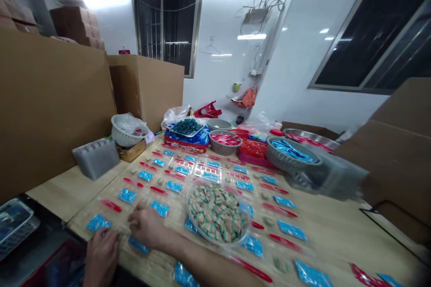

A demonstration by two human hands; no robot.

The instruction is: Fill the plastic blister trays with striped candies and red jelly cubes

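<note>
My right hand (148,226) reaches left across the table, its fingers curled over a clear plastic tray near the front edge; whatever sits in them is hidden. Lower left, my left hand (101,253) is at the table's front edge, fingers drawn together beside a blue packet (98,222); its grip is too blurred to show any object. Under my right wrist lies another blue packet (138,245). Right of the hands, a clear round bowl (248,228) stands on the trays, full of small striped pieces (217,210). Red plastic sticks (112,205) lie in many trays.
Rows of clear trays cover the wooden table (340,219). Behind them stand a grey basket of blue packets (292,154), a basket of red-and-pink pieces (225,140) and a tray of dark teal pieces (186,127). Cardboard (50,107) walls the left side. A stack of clear trays (96,157) stands nearby.
</note>
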